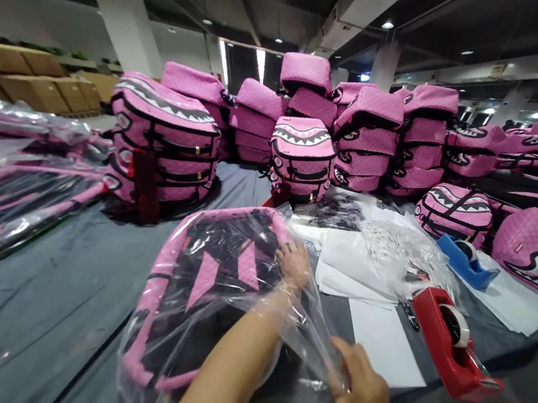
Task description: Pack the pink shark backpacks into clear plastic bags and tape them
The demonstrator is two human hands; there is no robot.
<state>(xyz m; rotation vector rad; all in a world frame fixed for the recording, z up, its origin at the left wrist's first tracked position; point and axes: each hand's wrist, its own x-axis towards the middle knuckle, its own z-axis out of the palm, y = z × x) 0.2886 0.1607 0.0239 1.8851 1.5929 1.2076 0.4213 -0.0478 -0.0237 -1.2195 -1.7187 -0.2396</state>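
Note:
A pink and black backpack (247, 267) lies flat in front of me, back panel up, inside a clear plastic bag (301, 348). My left arm reaches across it under the film. At the backpack's upper right edge, my left hand (293, 264) has its fingers bent on the pink side, partly blurred by the plastic. Nearer to me, my right hand (360, 386) is closed on the open edge of the plastic bag, to the right of my left forearm.
Stacked pink shark-mouth backpacks (304, 149) line the back. Bagged ones (1, 134) lie at left. To my right are white paper sheets (381, 340), crumpled clear plastic (396, 243), a red tape dispenser (445, 343) and a blue one (467, 263). Cartons (30, 92) stand behind.

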